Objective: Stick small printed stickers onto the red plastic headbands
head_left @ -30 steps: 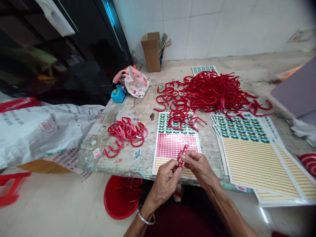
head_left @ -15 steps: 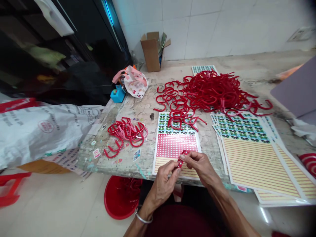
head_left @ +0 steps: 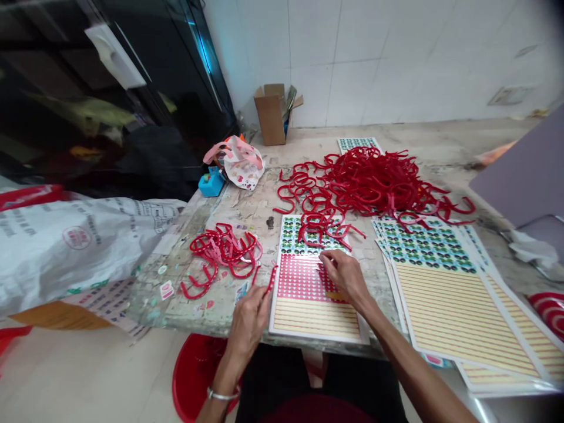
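Note:
My left hand is closed on a red plastic hoop piece and holds it over the table just left of a sticker sheet. My right hand rests on the sheet's pink sticker rows, its fingertips curled at the sheet's top part. A small heap of red hoop pieces lies to the left of the sheet. A big tangle of red hoop pieces lies behind it.
More sticker sheets are stacked to the right. A cardboard box stands at the wall, a blue tape dispenser and a printed bag at the table's left rear. A white sack lies left, a red basket under the table.
My hands have parted. The left one carried the red piece leftward past the sheet's edge; the right one moved forward onto the pink stickers. The camera tilted up a little.

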`<state>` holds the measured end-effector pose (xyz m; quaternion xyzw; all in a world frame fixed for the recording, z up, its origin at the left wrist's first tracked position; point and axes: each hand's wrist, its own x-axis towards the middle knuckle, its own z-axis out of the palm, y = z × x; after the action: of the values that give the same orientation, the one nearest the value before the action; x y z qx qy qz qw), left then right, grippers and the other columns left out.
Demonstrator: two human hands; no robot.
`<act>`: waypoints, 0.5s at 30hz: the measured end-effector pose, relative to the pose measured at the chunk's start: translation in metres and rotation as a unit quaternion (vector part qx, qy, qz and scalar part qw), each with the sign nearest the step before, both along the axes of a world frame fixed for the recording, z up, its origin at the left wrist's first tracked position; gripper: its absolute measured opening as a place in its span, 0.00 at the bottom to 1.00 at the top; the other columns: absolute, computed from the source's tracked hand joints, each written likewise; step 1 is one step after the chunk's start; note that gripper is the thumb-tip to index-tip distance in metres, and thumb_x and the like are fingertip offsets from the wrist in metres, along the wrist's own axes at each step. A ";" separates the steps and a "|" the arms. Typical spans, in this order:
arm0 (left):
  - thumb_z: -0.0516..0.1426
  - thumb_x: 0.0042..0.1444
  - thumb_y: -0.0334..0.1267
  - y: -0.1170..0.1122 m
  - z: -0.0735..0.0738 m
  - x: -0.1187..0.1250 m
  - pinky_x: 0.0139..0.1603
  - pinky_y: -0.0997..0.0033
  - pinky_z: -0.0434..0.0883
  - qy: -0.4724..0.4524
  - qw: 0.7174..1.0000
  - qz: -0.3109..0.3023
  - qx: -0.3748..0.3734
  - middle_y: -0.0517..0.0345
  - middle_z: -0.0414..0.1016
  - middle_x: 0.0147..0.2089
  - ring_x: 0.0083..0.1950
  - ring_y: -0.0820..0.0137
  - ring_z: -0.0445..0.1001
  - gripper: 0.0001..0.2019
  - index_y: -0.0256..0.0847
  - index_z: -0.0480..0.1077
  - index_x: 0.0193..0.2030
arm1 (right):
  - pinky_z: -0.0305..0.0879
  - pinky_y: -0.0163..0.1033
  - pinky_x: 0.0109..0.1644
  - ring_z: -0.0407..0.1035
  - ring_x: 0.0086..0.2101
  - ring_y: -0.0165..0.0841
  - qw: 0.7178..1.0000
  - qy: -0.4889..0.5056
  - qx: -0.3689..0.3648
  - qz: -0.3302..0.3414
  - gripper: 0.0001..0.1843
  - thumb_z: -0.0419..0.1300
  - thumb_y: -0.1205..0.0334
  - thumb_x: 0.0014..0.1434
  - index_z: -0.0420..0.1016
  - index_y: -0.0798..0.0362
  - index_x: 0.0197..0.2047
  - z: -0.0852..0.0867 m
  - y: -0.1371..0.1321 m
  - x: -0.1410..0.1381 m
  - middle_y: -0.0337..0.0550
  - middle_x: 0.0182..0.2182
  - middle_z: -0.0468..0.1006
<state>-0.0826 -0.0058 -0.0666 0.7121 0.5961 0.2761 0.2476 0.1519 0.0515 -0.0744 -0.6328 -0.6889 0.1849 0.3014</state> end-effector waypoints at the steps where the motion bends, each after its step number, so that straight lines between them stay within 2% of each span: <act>1: 0.48 0.58 0.34 0.008 -0.003 -0.009 0.45 0.61 0.67 0.031 0.999 0.020 0.016 0.49 0.72 0.39 0.41 0.62 0.71 0.11 0.38 0.70 0.41 | 0.58 0.36 0.38 0.67 0.36 0.34 1.000 -0.019 0.010 0.000 0.12 0.50 0.59 0.61 0.72 0.52 0.39 -0.001 0.011 -0.002 0.45 0.35 0.74; 4: 0.50 0.54 0.32 0.023 -0.007 -0.023 0.49 0.57 0.67 0.062 0.991 0.084 0.085 0.41 0.65 0.52 0.51 0.58 0.68 0.17 0.34 0.65 0.51 | 0.57 0.37 0.37 0.66 0.37 0.36 1.000 -0.023 0.017 -0.004 0.08 0.52 0.63 0.59 0.72 0.54 0.36 -0.006 0.038 -0.014 0.49 0.36 0.72; 7: 0.50 0.55 0.33 0.023 -0.007 -0.020 0.48 0.60 0.69 0.032 0.989 0.098 0.109 0.39 0.61 0.56 0.53 0.59 0.66 0.20 0.33 0.62 0.55 | 0.56 0.37 0.36 0.66 0.36 0.37 0.999 0.018 0.030 -0.010 0.08 0.53 0.64 0.58 0.71 0.54 0.31 -0.008 0.049 -0.020 0.49 0.33 0.72; 11: 0.50 0.56 0.35 0.012 -0.003 0.000 0.43 0.66 0.70 -0.076 0.992 0.065 0.081 0.43 0.69 0.48 0.49 0.62 0.69 0.14 0.33 0.69 0.46 | 0.58 0.37 0.37 0.66 0.35 0.34 0.988 0.142 0.059 -0.030 0.10 0.53 0.57 0.58 0.71 0.53 0.33 0.001 0.044 -0.005 0.44 0.32 0.73; 15: 0.52 0.55 0.37 0.008 0.008 0.031 0.34 0.71 0.70 -0.213 0.975 0.052 -0.022 0.50 0.74 0.38 0.35 0.68 0.72 0.11 0.35 0.73 0.37 | 0.57 0.34 0.27 0.63 0.24 0.28 0.952 0.292 0.055 -0.078 0.16 0.49 0.49 0.59 0.68 0.53 0.35 0.012 0.031 0.018 0.38 0.25 0.70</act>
<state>-0.0517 0.0026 -0.0589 0.5993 0.5716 0.4207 0.3703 0.1700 0.0825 -0.0622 -0.5854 -0.5286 0.2995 0.5368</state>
